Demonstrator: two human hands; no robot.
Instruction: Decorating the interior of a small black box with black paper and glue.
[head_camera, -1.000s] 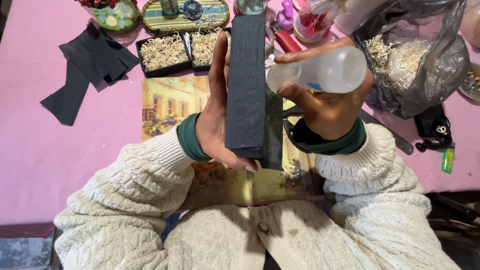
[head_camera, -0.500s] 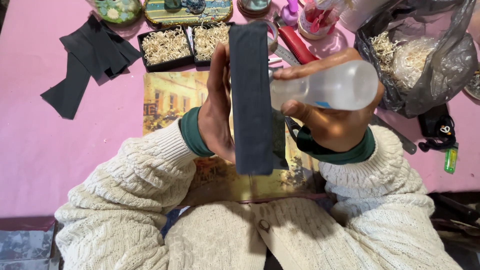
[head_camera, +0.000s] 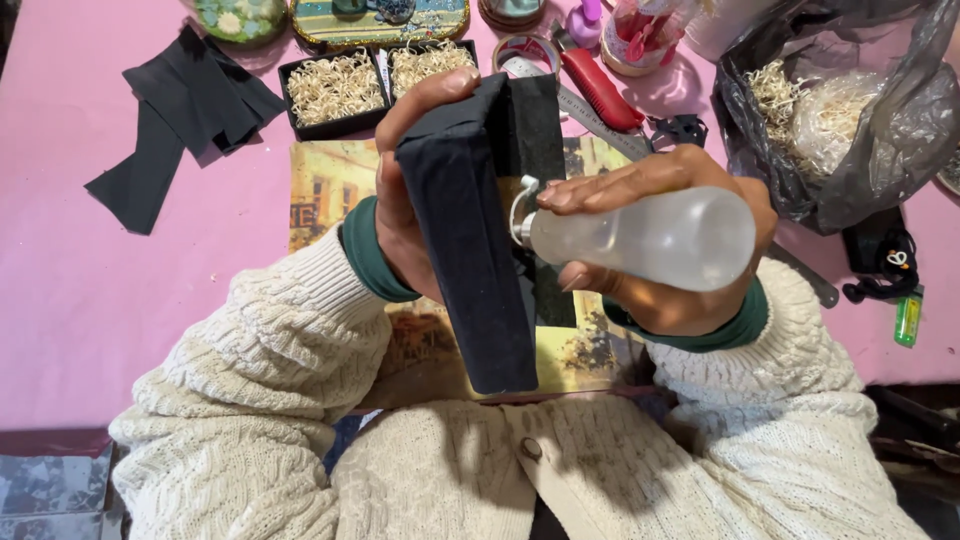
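The pink tabletop (head_camera: 120, 300) carries a printed picture sheet (head_camera: 330, 180) at centre. At 10 o'clock lie loose black fabric strips (head_camera: 185, 110). At 12 o'clock stands a black divided tray (head_camera: 375, 85) filled with pale shredded straw, with decorated tins behind it. At 1 o'clock lie a tape roll, a metal ruler (head_camera: 590, 115) and a red-handled cutter (head_camera: 600, 85). At 2 o'clock a grey plastic bag (head_camera: 880, 130) holds more straw. At 3 o'clock lies a small green lighter (head_camera: 908, 318) beside a black cord.

The black fabric-covered box (head_camera: 465, 260) is held above the picture sheet, on edge, its long axis running from 12 to 6 o'clock. It hides most of the sheet's centre.

The left hand (head_camera: 400, 200) wraps around the box from 9 o'clock, fingertips curled over its upper end; this grip is closed on the box.

The right hand (head_camera: 680, 240) is closed around a translucent squeeze bottle (head_camera: 640, 238), which lies sideways. The bottle nozzle (head_camera: 520, 215) points toward 9 o'clock and sits just beside the right face of the box; contact cannot be determined.
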